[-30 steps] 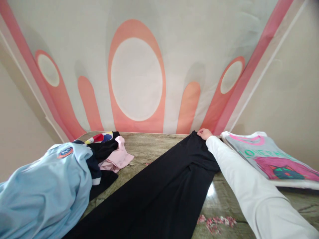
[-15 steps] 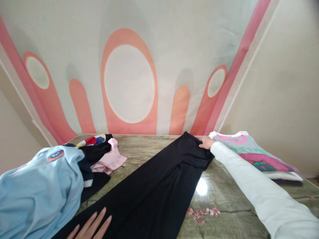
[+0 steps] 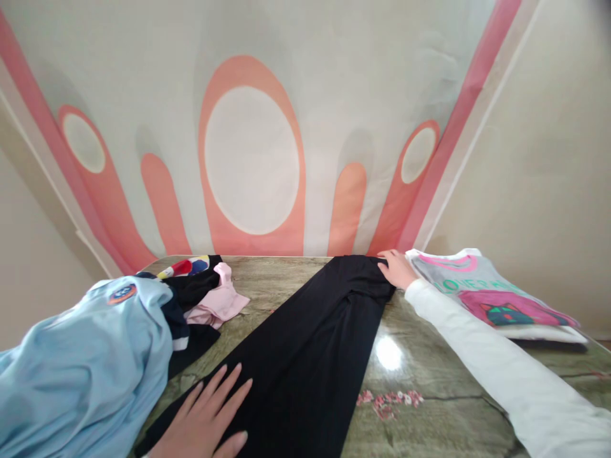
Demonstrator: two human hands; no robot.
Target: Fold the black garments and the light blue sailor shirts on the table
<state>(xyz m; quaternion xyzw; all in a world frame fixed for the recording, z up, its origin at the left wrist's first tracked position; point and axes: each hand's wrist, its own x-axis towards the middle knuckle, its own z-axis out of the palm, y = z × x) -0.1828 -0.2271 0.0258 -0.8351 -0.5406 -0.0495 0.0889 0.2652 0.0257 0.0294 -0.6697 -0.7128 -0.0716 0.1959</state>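
A long black garment (image 3: 310, 343) lies stretched from the near edge to the far side of the greenish marble table (image 3: 429, 394). My left hand (image 3: 205, 416) rests flat on its near end, fingers spread. At the garment's far right corner my right hand (image 3: 397, 268), in a white sleeve, lies on the cloth with its fingers closed on the edge.
A folded grey and pink printed T-shirt (image 3: 487, 296) lies at the far right. On the left is a heap of clothes: a light blue shirt (image 3: 81, 362), a pink piece (image 3: 217, 302) and dark items (image 3: 191, 289). A patterned banner (image 3: 252, 146) hangs behind the table.
My left hand has come onto the garment's near end and slid forward. My right hand has shifted the far end, which now lies straighter and narrower.
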